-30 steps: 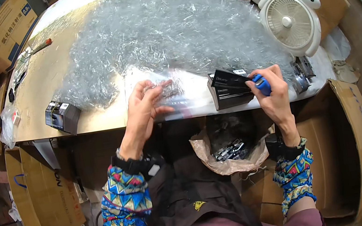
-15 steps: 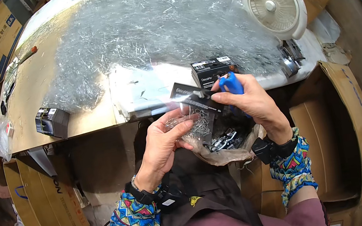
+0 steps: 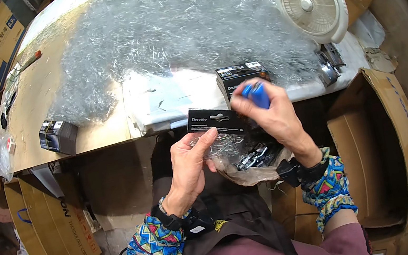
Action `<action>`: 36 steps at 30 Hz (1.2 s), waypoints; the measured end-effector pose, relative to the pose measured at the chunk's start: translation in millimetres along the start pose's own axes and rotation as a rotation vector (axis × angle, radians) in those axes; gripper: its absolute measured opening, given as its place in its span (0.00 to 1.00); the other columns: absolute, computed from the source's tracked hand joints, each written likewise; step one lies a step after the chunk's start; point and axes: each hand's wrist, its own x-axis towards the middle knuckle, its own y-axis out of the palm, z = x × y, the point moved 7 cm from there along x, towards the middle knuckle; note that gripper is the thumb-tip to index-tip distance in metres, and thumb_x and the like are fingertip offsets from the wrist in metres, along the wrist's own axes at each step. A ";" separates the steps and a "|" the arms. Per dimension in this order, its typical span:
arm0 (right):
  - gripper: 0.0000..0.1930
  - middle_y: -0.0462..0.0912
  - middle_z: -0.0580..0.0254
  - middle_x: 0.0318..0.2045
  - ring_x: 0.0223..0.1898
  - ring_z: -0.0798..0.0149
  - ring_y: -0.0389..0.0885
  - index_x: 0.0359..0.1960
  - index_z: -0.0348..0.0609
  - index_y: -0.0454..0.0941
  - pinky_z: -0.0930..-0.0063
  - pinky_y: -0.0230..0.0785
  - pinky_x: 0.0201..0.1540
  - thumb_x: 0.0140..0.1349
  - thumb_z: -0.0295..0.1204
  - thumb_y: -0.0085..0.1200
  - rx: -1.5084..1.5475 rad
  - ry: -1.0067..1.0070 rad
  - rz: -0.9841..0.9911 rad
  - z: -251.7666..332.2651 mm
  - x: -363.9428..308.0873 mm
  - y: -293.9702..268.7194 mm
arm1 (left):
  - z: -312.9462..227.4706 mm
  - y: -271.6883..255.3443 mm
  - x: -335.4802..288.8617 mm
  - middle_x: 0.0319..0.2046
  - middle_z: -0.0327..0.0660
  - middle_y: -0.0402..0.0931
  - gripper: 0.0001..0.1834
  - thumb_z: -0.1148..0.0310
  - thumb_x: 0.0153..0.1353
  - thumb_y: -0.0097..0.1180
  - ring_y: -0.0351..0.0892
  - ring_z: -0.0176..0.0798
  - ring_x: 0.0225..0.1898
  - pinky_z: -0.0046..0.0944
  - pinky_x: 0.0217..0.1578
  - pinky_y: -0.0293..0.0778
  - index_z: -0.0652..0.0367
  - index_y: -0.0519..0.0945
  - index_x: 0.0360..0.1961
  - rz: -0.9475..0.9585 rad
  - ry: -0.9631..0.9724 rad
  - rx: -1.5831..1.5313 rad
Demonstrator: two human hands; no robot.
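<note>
My left hand [image 3: 190,156] is closed on the lower edge of a black header card [image 3: 208,122] with a hang hole. Below the card hangs a clear plastic bag [image 3: 224,146] of thin silvery wire pieces. My right hand [image 3: 282,117] is wrapped round a blue tool [image 3: 259,96] that looks like a small stapler, just above the card's right end; its fingertips are blurred. Under both hands, at my lap, an open brownish plastic sack [image 3: 246,175] contains small black and silver pieces [image 3: 255,156], partly hidden by my right hand.
A wide heap of thin, shiny wire-like pieces [image 3: 173,31] covers much of the table [image 3: 101,138]. Stacks of black cards [image 3: 59,137] and a black box-like stack [image 3: 238,75] stand at its front edge. A white fan [image 3: 310,4] is at the back right; an open carton [image 3: 379,153] stands right.
My right hand has come off the header card and lifted slightly, still with the blue tool. The card now lies flatter and clearer in my left hand.
</note>
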 end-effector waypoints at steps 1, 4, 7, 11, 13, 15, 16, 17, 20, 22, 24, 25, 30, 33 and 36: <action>0.17 0.78 0.59 0.25 0.27 0.69 0.78 0.34 0.34 0.77 0.74 0.69 0.30 0.57 0.39 0.61 0.210 0.080 -0.240 3.0 -2.3 -12.5 | -2.3 -0.2 -1.3 0.28 0.39 0.81 0.12 0.66 0.58 0.62 0.75 0.25 0.20 0.23 0.14 0.67 0.66 0.81 0.35 -0.012 0.052 0.041; 0.22 0.78 0.62 0.23 0.22 0.72 0.76 0.36 0.34 0.74 0.79 0.69 0.25 0.63 0.47 0.54 0.486 0.100 -0.577 0.8 -8.6 -24.3 | -8.0 5.0 -7.7 0.27 0.37 0.80 0.13 0.66 0.58 0.62 0.72 0.23 0.19 0.23 0.14 0.66 0.67 0.81 0.36 0.006 0.184 0.185; 0.24 0.76 0.61 0.23 0.23 0.70 0.78 0.38 0.38 0.70 0.79 0.71 0.24 0.66 0.52 0.43 0.552 0.180 -0.461 -12.1 -8.8 -4.7 | -8.7 11.2 -12.5 0.27 0.35 0.80 0.11 0.67 0.59 0.62 0.70 0.20 0.19 0.22 0.16 0.65 0.65 0.82 0.38 -0.014 0.237 0.267; 0.23 0.72 0.67 0.19 0.21 0.74 0.73 0.33 0.39 0.71 0.81 0.68 0.24 0.67 0.51 0.44 0.554 0.080 -0.494 -8.8 -13.6 6.4 | -7.2 17.3 -15.0 0.28 0.35 0.80 0.10 0.69 0.58 0.61 0.70 0.21 0.20 0.23 0.15 0.65 0.64 0.82 0.39 -0.030 0.272 0.280; 0.23 0.72 0.68 0.20 0.21 0.77 0.69 0.29 0.40 0.71 0.81 0.63 0.23 0.67 0.50 0.44 0.467 0.071 -0.525 -10.0 -16.9 5.5 | -5.5 18.7 -14.9 0.28 0.37 0.79 0.10 0.71 0.58 0.62 0.71 0.23 0.21 0.23 0.14 0.66 0.65 0.82 0.38 -0.029 0.282 0.277; 0.23 0.72 0.68 0.19 0.21 0.78 0.68 0.28 0.40 0.71 0.81 0.60 0.22 0.67 0.49 0.45 0.496 0.068 -0.531 -7.9 -21.1 5.8 | -3.2 20.8 -17.0 0.28 0.36 0.79 0.10 0.71 0.58 0.62 0.70 0.22 0.20 0.23 0.15 0.66 0.64 0.82 0.40 -0.032 0.281 0.303; 0.22 0.71 0.68 0.19 0.20 0.78 0.67 0.27 0.40 0.71 0.80 0.58 0.22 0.67 0.48 0.45 0.525 0.065 -0.538 -6.6 -22.2 5.4 | -1.9 21.4 -19.1 0.28 0.36 0.79 0.10 0.71 0.58 0.62 0.70 0.22 0.20 0.23 0.15 0.66 0.64 0.82 0.40 -0.033 0.283 0.302; 0.22 0.71 0.69 0.19 0.20 0.78 0.67 0.25 0.40 0.70 0.80 0.56 0.21 0.68 0.47 0.45 0.519 0.032 -0.594 -11.8 -23.8 5.0 | -0.2 23.2 -21.9 0.27 0.35 0.80 0.10 0.71 0.58 0.61 0.71 0.22 0.22 0.24 0.19 0.68 0.63 0.82 0.40 -0.023 0.298 0.386; 0.21 0.70 0.69 0.19 0.20 0.77 0.69 0.26 0.41 0.69 0.80 0.61 0.22 0.68 0.46 0.44 0.322 0.003 -0.627 -18.2 -29.2 2.1 | 5.2 26.0 -23.0 0.26 0.37 0.81 0.09 0.73 0.57 0.61 0.76 0.24 0.26 0.28 0.28 0.73 0.62 0.83 0.40 -0.012 0.342 0.502; 0.16 0.72 0.65 0.22 0.21 0.74 0.72 0.35 0.39 0.68 0.78 0.70 0.25 0.67 0.41 0.48 0.698 -0.039 -0.624 -19.8 -36.2 13.2 | -7.1 30.8 -26.0 0.27 0.44 0.82 0.10 0.76 0.55 0.59 0.81 0.32 0.26 0.31 0.28 0.75 0.62 0.82 0.39 -0.071 0.554 0.691; 0.18 0.73 0.62 0.23 0.22 0.70 0.75 0.37 0.39 0.66 0.77 0.71 0.26 0.67 0.44 0.46 0.868 -0.055 -0.643 -12.1 -42.0 15.9 | -7.1 33.9 -23.3 0.25 0.44 0.81 0.10 0.77 0.54 0.59 0.80 0.31 0.24 0.31 0.26 0.74 0.63 0.82 0.39 -0.054 0.671 0.754; 0.19 0.73 0.61 0.23 0.22 0.70 0.76 0.38 0.39 0.66 0.77 0.72 0.26 0.67 0.46 0.46 0.909 -0.072 -0.640 -4.6 -43.6 16.7 | -9.9 39.2 -26.3 0.23 0.44 0.80 0.10 0.78 0.54 0.59 0.79 0.31 0.22 0.31 0.23 0.73 0.64 0.81 0.39 -0.032 0.787 0.820; 0.18 0.73 0.64 0.25 0.26 0.74 0.70 0.33 0.38 0.68 0.79 0.65 0.29 0.67 0.44 0.47 0.811 -0.099 -0.613 -4.2 -43.6 18.3 | -9.6 51.8 -34.8 0.25 0.50 0.78 0.13 0.79 0.49 0.58 0.80 0.48 0.24 0.38 0.24 0.75 0.63 0.81 0.39 0.005 0.858 0.982; 0.11 0.72 0.69 0.27 0.27 0.78 0.67 0.33 0.41 0.70 0.83 0.61 0.30 0.65 0.36 0.51 0.797 0.105 -0.569 -19.2 -44.4 19.0 | -2.6 56.7 -27.3 0.29 0.51 0.79 0.13 0.76 0.50 0.60 0.80 0.53 0.28 0.41 0.28 0.76 0.64 0.79 0.40 0.207 0.729 1.070; 0.06 0.71 0.72 0.26 0.27 0.79 0.67 0.33 0.43 0.69 0.84 0.62 0.30 0.63 0.29 0.54 0.533 0.070 -0.631 -19.1 -44.3 -7.8 | -41.9 34.3 -1.0 0.32 0.51 0.80 0.14 0.71 0.55 0.60 0.81 0.52 0.33 0.42 0.33 0.76 0.64 0.78 0.43 0.250 0.773 1.045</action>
